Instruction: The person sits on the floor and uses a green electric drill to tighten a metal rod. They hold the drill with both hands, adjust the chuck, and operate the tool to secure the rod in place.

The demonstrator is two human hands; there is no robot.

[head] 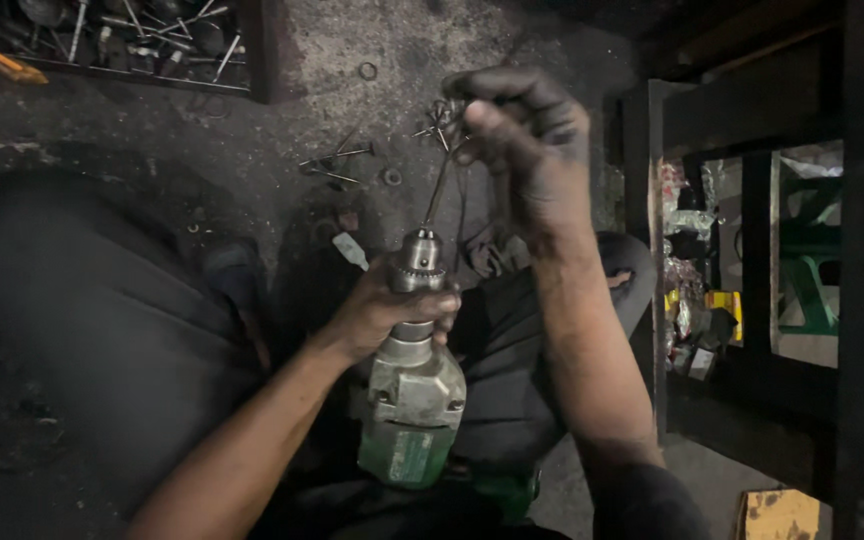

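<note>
Head view, left hand: your left hand [384,305] is closed around the neck of the drill [412,400], just below the chuck [418,262], fingers wrapped over the front
Head view, right hand: your right hand [527,140] is raised above the drill, blackened with grime, fingers pinched shut on the top of a thin bit [438,192]
Bit: a slim dark rod, tilted slightly, its lower end going into the chuck and its upper end in your right fingertips; you cannot tell how deep it sits
Drill: it stands nose-up between your knees, grey metal gear housing above a green body; the chuck is silver and ridged, pointing away from you toward the floor ahead
Legs: your dark trousers [122,330] fill the left and the middle under the drill
Floor: dark, dirty concrete [332,60] beyond your hands
Loose metal: a few nails or screws [337,160] lie on the floor just left of your right hand, with a small ring [367,71] farther up and a washer [392,177] near them
Tray: a dark tray [257,50] at the upper left holds a heap of bolts and rods
Right side: a dark upright frame [657,250] stands beside your right forearm; behind it are crumpled shiny wrappers [687,290] and a green plastic piece [812,250]
Bottom right: a yellow-brown box corner [777,515] shows at the edge
</note>
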